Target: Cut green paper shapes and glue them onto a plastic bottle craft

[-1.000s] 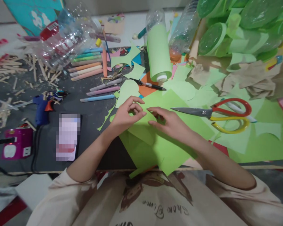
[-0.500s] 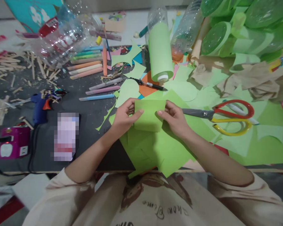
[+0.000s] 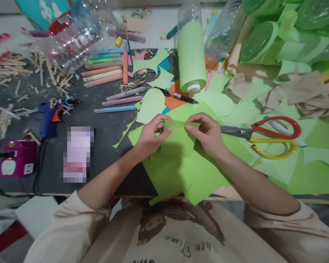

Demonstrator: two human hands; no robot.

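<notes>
Between my two hands is a small piece of green paper [image 3: 178, 140], held by its upper edge over larger green sheets [image 3: 167, 179]. My left hand [image 3: 155, 135] pinches its upper left corner between thumb and fingers. At the upper right, my right hand [image 3: 205, 133] grips the edge, thumb in front and fingers curled behind. Just right of that hand lies a pair of scissors [image 3: 242, 132] with one red and one yellow handle loop. A black pen [image 3: 181, 96] rests on the scraps beyond my hands.
A plastic bottle wrapped in green paper [image 3: 192, 54] lies at the back. To the left are a phone [image 3: 78, 153], a blue glue gun [image 3: 47, 118], a purple box [image 3: 18, 159] and several markers [image 3: 115, 109]. Crumpled brown paper [image 3: 298, 91] and green bottles [image 3: 285, 44] occupy the right.
The upper edge of the small green paper now tips back between my fingers, and my right fingers have shifted along it. The whole view has moved slightly.
</notes>
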